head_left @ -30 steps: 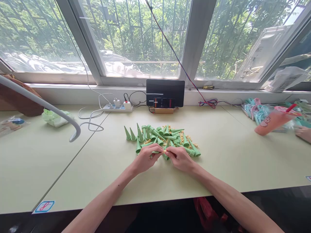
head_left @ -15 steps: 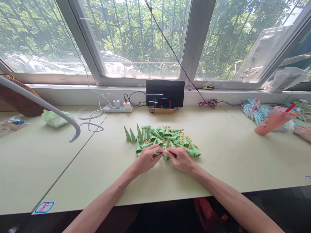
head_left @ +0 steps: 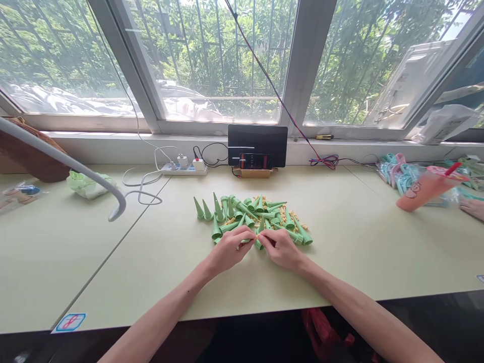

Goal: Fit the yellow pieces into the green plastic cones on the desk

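A heap of green plastic cones [head_left: 257, 217] mixed with small yellow pieces lies mid-table. Both hands meet at its near edge. My left hand [head_left: 229, 248] is closed round a green cone [head_left: 246, 240] lying sideways. My right hand [head_left: 280, 248] pinches a small yellow piece [head_left: 257, 236] at the cone's end, fingertips touching those of the left. Three cones [head_left: 206, 210] stand upright at the heap's left side.
A phone [head_left: 254, 161] leans on a dark stand by the window. A power strip [head_left: 184, 168] with cables lies to its left. A grey lamp arm [head_left: 64, 164] crosses the left. At far right another person's hand [head_left: 472, 207] rests near a pink cup [head_left: 425, 190].
Both hands stay pressed together at the heap's near edge, with only slight finger shifts. The other person's hand at far right has drifted a little.
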`<state>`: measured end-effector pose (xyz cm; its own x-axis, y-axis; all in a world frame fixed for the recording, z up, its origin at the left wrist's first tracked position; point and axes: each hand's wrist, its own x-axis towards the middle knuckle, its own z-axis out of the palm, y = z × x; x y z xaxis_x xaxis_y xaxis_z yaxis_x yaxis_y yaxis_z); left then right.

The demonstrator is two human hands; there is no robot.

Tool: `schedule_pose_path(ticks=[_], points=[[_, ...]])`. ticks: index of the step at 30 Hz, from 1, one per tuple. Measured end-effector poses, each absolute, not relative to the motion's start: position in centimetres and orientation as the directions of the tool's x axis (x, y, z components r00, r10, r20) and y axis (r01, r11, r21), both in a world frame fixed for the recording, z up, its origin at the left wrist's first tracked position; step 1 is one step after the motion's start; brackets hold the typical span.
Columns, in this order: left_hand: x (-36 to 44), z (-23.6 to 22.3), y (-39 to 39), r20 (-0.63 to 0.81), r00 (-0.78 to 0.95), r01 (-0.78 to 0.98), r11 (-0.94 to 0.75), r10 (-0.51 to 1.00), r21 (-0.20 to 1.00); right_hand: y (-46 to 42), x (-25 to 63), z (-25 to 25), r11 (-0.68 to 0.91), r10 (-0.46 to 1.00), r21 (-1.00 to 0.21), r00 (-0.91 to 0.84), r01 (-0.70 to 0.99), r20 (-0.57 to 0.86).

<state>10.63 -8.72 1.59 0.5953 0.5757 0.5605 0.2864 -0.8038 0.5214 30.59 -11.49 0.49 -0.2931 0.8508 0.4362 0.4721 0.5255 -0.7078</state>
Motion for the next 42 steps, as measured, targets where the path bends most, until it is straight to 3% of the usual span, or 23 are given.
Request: schedule_pose_path(ticks=[10,19,42], points=[[10.8,1.6,-8.8,0.600,0.594,0.260,-0.834,0.536,0.487,-11.7,30.3,1.0,0.494,0.869,-0.727,-0.257,0.478,0.422],[10.8,2.4,-8.6,0.600,0.513,0.283,-0.780,0.615,0.558,-11.5,30.1,1.1,0.450,0.893,-0.804,-0.182,0.389,0.411],[10.7,1.4,-8.7,0.592,0.601,0.319,-0.840,0.537,0.439,-11.4,30.5,0.5,0.512,0.858,-0.716,-0.257,0.475,0.444]])
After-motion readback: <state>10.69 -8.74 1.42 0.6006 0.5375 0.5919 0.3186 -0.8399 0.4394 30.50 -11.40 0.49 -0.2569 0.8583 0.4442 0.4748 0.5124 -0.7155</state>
